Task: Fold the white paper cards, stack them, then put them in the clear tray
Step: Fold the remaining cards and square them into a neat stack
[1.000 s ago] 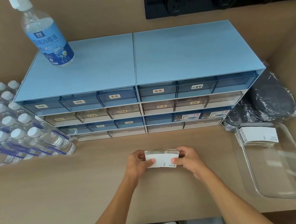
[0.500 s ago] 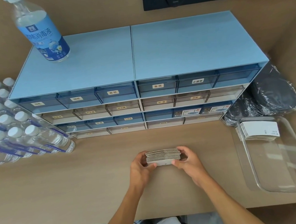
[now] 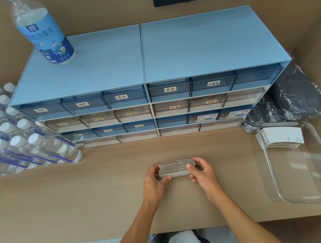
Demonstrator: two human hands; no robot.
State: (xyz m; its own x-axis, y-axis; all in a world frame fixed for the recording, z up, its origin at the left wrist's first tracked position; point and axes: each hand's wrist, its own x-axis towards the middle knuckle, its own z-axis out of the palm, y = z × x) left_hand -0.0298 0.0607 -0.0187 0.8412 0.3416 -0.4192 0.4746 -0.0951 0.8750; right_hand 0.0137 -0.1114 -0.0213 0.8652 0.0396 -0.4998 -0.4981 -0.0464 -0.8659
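Note:
A stack of folded white paper cards point(image 3: 175, 168) stands on edge on the tan desk, its brown folded edges facing up. My left hand point(image 3: 155, 181) grips its left end and my right hand point(image 3: 201, 171) grips its right end, thumbs on the near face. The clear tray point(image 3: 320, 179) lies at the right of the desk. Another stack of folded cards point(image 3: 281, 135) rests in the tray's far end.
A blue drawer cabinet point(image 3: 143, 63) stands behind the hands, with a disinfectant bottle point(image 3: 44, 32) on top. A pack of water bottles point(image 3: 8, 133) lies at the left. Dark items in plastic wrap point(image 3: 296, 99) sit behind the tray. The desk's front edge point(image 3: 69, 242) is near.
The stack has been turned from lying with its white face toward me to standing on edge with the folded edges up. Both hands keep hold of its ends.

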